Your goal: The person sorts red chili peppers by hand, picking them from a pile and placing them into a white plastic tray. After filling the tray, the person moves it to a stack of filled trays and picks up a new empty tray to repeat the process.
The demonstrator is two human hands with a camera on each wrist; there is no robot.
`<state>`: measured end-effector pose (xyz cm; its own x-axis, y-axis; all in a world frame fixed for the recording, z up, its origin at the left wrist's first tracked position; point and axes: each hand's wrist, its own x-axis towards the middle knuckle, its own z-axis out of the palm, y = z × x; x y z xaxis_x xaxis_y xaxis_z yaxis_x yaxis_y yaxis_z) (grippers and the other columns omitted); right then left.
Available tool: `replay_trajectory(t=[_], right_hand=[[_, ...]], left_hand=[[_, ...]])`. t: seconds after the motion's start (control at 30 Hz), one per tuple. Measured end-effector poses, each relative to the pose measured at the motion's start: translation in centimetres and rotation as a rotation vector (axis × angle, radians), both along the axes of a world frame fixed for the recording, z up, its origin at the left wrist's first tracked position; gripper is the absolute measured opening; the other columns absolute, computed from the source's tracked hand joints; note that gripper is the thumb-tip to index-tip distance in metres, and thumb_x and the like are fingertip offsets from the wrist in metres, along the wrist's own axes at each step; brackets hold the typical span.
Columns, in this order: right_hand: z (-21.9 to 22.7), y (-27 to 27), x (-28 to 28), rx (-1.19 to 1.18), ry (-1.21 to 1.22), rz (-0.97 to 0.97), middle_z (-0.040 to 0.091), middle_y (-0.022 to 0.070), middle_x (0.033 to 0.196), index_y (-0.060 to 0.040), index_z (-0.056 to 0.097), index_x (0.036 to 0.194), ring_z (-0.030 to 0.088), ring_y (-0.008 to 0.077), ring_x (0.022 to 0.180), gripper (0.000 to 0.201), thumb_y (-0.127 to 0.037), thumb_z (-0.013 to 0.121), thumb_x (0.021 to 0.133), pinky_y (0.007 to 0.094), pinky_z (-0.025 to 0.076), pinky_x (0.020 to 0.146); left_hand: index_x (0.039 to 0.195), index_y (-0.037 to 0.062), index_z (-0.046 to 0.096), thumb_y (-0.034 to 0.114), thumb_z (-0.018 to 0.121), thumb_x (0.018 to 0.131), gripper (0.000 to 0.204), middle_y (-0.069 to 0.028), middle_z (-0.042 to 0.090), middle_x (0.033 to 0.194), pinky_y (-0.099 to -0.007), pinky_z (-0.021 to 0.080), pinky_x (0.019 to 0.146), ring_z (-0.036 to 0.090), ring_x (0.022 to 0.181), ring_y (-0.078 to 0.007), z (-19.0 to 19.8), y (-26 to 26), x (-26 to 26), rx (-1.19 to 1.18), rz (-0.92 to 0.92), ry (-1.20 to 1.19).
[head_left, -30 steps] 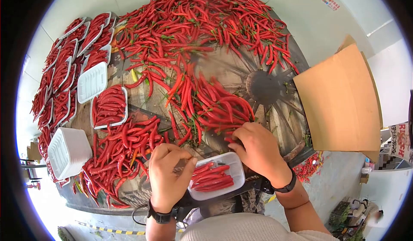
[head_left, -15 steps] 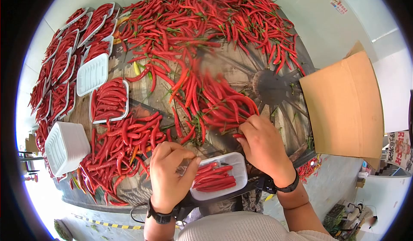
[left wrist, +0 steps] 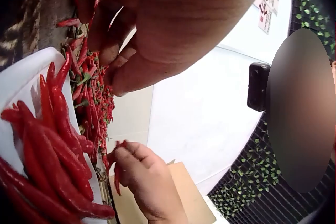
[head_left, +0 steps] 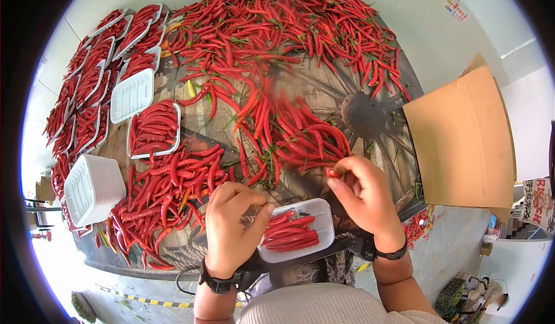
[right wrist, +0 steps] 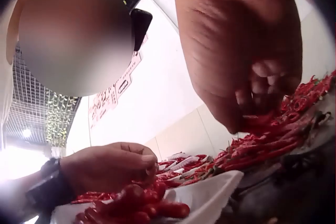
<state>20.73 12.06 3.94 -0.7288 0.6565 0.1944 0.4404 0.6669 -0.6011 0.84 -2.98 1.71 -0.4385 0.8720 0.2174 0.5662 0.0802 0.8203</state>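
Note:
My right hand point(head_left: 370, 197) pinches a red chili pepper point(head_left: 332, 173) between thumb and fingers, above the right side of a white tray point(head_left: 326, 223). In the left wrist view the same chili point(left wrist: 117, 178) hangs down below those fingertips. Several red chilies point(head_left: 292, 232) lie side by side in the tray, filling its left part. At the tray's left edge my left hand point(head_left: 234, 223) hovers with loosely bent fingers, and no chili shows in it. Just beyond the right hand is a bunch of chilies point(head_left: 306, 136) with green stems.
A loose chili heap point(head_left: 173, 191) lies left of my left hand, behind it a filled tray point(head_left: 155, 128). Stacked trays point(head_left: 95, 191) and an upturned tray point(head_left: 132, 95) stand left. More chilies point(head_left: 277, 17) cover the table's far side. A cardboard box point(head_left: 462, 139) stands right.
My right hand has drawn back from the chili bunch toward me and turned, with a chili between its fingertips. The left hand stays almost in place beside the tray.

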Motion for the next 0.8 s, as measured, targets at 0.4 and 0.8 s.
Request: replay_trajectory(t=[0.4, 0.8], right_hand=[[0.6, -1.8, 1.1, -1.098, 0.537, -0.024, 0.064, 0.0033, 0.108, 0.0005, 0.062, 0.119, 0.062, 0.0093, 0.092, 0.027, -0.009, 0.072, 0.096, 0.0238, 0.051, 0.074], [-0.3, -3.3, 0.1, -0.983, 0.456, 0.120, 0.065, 0.0080, 0.110, 0.0049, 0.063, 0.112, 0.062, 0.0136, 0.103, 0.021, 0.001, 0.071, 0.093, 0.0298, 0.052, 0.092]], left_hand=[[0.090, 0.0019, 0.071, 0.009, 0.081, 0.078, 0.017, -0.0111, 0.064, 0.092, -0.0353, 0.050, 0.078, 0.063, 0.085, -0.0261, -0.2, -0.3, -0.1, 0.023, -0.028, -0.022], [0.102, 0.0025, 0.074, 0.015, 0.088, 0.072, 0.036, -0.0102, 0.065, 0.101, -0.0349, 0.051, 0.080, 0.064, 0.091, -0.0247, 0.0, -0.1, -0.1, 0.179, -0.118, -0.014]])
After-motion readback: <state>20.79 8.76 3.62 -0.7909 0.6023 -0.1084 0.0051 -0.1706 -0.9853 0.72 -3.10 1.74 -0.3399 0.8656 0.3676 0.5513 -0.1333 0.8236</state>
